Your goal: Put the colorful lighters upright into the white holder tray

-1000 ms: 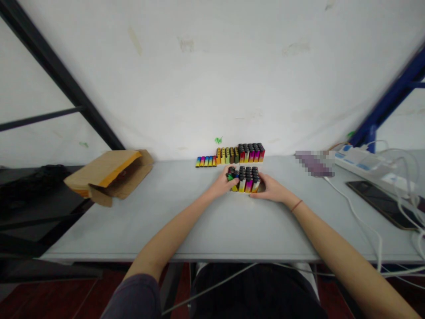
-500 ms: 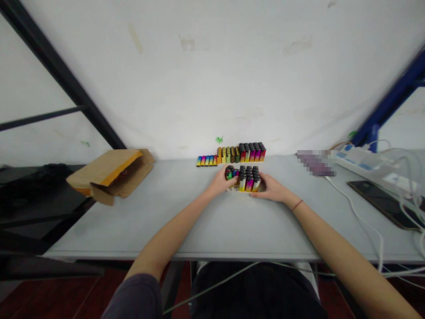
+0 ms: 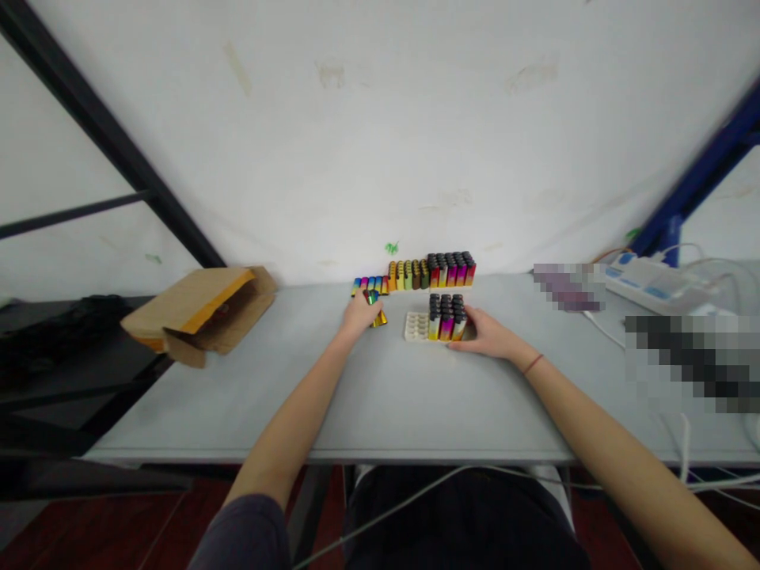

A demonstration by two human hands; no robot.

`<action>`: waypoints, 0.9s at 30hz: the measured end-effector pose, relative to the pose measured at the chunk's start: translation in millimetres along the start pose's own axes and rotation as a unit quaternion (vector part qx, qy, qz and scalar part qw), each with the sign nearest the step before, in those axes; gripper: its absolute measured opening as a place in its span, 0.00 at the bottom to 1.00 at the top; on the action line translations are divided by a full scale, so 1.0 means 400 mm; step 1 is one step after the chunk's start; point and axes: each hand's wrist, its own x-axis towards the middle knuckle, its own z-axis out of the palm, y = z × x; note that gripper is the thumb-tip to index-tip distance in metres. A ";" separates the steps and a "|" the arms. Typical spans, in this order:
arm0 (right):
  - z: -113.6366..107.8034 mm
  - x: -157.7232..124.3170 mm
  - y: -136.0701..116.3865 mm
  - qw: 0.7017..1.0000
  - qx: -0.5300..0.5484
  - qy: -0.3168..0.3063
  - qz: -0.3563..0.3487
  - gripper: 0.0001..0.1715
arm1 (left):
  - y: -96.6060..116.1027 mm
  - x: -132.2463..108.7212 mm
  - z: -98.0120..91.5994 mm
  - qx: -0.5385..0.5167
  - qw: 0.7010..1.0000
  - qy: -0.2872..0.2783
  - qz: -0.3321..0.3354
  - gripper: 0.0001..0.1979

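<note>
Several shiny coloured lighters [image 3: 376, 315] are bunched in my left hand [image 3: 357, 312], which is closed around them just in front of the row at the back. My right hand [image 3: 488, 333] grips the right end of a white lighter tray [image 3: 416, 327], thumb at the front and fingers behind. Upright black-topped lighters [image 3: 446, 318] fill the middle of this tray, and its left end shows bare round slots. What lies under my right palm is hidden.
Against the wall stand yellow and dark lighters [image 3: 408, 275], black-topped lighters [image 3: 451, 270] and several flat-lying rainbow-coloured ones [image 3: 371, 284]. An open cardboard box [image 3: 195, 305] lies left. A power strip [image 3: 641, 285] and white cables [image 3: 685, 451] are on the right.
My left hand has lifted several lighters out of the tray's left end and carried them left, baring the slots there. My right hand has stayed at the tray.
</note>
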 end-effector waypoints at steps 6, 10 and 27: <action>-0.002 -0.001 -0.008 1.000 0.010 -0.002 -0.004 0.45 | 0.057 -0.041 0.030 0.127 0.991 0.030 -0.032 0.27; -0.003 0.000 -0.009 1.000 0.000 -0.008 0.006 0.45 | 0.066 -0.062 0.032 0.165 0.983 0.054 -0.060 0.30; -0.002 -0.003 -0.011 1.000 -0.005 -0.011 0.014 0.44 | 0.084 -0.080 0.005 0.225 0.973 -0.026 -0.033 0.31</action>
